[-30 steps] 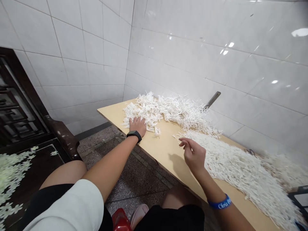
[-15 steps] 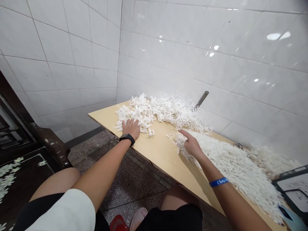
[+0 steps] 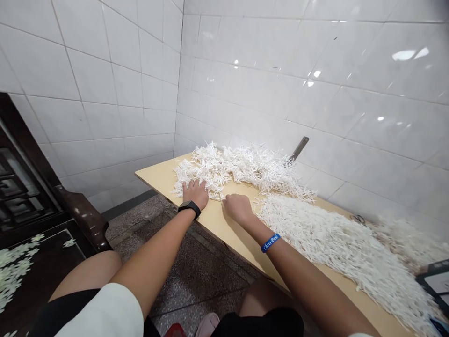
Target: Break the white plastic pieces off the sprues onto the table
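Note:
My left hand (image 3: 196,193) lies palm down with its fingers spread on the front left edge of a heap of white branching strands (image 3: 242,164). My right hand (image 3: 238,208) is closed in a pinch, low over the wooden board (image 3: 206,217), just right of my left hand. Its fingertips meet the end of a white strand (image 3: 218,196) at the heap's edge. Behind my right forearm spreads a flatter layer of white strands (image 3: 322,229).
A metal blade-like strip (image 3: 300,149) sticks up behind the heap against the tiled wall (image 3: 245,93). A dark-framed object (image 3: 437,281) stands at the right edge. On the left, a dark wooden chair (image 3: 80,215) holds white flower-shaped pieces (image 3: 16,271).
My right hand has moved left from the flat layer to the heap's edge, and its pointing finger has curled into a pinch. My left hand stays on the heap.

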Demonstrator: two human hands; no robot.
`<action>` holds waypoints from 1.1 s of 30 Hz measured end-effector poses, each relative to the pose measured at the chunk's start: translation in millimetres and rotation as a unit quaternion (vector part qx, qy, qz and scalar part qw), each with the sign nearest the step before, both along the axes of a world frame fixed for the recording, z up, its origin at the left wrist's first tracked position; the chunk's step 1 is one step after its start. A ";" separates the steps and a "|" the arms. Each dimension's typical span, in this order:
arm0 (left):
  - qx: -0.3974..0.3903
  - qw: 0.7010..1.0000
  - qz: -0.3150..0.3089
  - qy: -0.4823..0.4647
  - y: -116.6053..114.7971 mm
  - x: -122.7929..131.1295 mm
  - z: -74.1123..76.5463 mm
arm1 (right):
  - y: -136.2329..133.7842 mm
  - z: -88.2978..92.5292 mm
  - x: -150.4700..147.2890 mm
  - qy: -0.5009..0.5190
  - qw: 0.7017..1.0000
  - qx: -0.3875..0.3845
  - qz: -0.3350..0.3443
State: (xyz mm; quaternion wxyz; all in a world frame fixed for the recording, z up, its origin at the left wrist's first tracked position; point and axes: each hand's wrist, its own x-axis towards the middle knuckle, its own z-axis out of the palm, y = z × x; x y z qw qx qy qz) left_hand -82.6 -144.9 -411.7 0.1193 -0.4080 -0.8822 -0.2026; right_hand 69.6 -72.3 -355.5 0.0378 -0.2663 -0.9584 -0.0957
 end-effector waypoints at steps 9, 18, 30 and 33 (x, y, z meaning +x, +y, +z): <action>-0.006 0.999 0.001 -0.035 3.2 1.8 -1.2 | -24.5 4.2 82.3 0.070 0.993 -0.073 0.057; 0.003 1.000 -0.007 -0.008 0.0 0.9 -2.0 | 18.1 9.5 130.4 0.281 0.784 -0.554 -0.006; 0.011 1.000 -0.001 0.003 0.8 1.9 -2.6 | 67.4 24.5 126.0 0.276 0.848 -0.442 -0.100; 0.013 1.000 0.004 0.010 1.5 1.7 -3.6 | 74.9 26.3 117.7 0.245 0.891 -0.372 -0.089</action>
